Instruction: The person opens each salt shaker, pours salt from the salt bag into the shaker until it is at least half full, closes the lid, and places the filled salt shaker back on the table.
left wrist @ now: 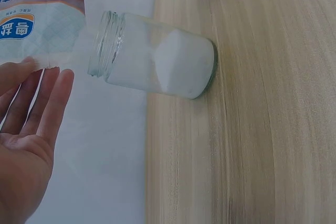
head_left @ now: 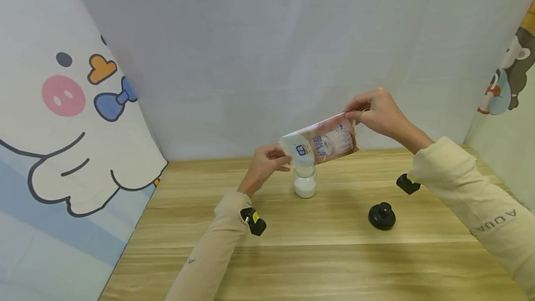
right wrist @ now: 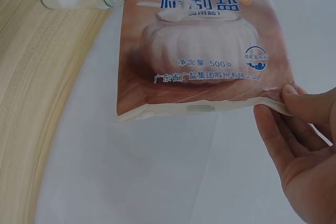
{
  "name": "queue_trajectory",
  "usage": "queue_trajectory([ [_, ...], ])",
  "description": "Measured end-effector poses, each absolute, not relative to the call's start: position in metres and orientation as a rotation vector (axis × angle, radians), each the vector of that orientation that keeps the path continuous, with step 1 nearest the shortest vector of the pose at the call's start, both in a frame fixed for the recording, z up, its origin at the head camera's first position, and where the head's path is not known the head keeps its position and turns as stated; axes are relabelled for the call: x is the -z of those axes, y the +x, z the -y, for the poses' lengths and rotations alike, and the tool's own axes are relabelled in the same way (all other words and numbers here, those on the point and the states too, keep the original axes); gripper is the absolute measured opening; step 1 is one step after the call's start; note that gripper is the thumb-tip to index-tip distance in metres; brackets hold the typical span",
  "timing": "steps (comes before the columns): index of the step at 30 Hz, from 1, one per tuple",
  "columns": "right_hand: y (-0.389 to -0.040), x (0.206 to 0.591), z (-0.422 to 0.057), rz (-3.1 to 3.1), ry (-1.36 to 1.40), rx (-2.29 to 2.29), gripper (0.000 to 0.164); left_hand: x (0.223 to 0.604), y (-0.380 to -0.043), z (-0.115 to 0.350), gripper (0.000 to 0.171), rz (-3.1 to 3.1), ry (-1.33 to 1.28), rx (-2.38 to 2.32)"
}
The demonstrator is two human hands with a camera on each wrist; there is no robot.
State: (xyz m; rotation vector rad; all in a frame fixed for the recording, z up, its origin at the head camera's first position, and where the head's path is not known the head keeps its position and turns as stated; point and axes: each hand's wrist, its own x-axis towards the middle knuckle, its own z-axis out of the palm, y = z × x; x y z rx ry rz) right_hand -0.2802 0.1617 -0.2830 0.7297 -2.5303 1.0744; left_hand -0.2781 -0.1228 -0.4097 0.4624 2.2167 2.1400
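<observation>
A salt bag [head_left: 328,140], pink-brown and pale green with Chinese print, is held tilted in the air, its pale end lower and over the mouth of a glass jar [head_left: 305,187]. White salt [left wrist: 184,61] fills the lower part of the jar, which stands upright on the table. My left hand [head_left: 266,164] pinches the bag's pale end between thumb and fingers, beside the jar's mouth. At the raised far end, my right hand [head_left: 378,113] pinches a corner of the bag; the right wrist view shows thumb and fingers on that edge. No falling salt can be made out.
A black round lid with a knob [head_left: 382,216] lies on the wooden table [head_left: 317,264], to the right of the jar and nearer me. Behind the table hangs a pale cloth [head_left: 267,59]. Cartoon-printed panels [head_left: 67,152] stand at the sides.
</observation>
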Motion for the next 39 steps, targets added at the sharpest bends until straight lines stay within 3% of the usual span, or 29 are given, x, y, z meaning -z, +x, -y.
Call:
queue_trajectory([
  [18,-0.2828,0.2852,-0.1613,2.524,0.708,-1.099,0.01,0.4086,-0.2787,0.1227,0.013,-2.231,0.466,-2.132],
  [39,-0.2835,0.2862,-0.1586,2.515,0.699,-1.121,0.011,0.4109,-0.2794,0.1239,0.008,-2.249,0.445,-2.131],
])
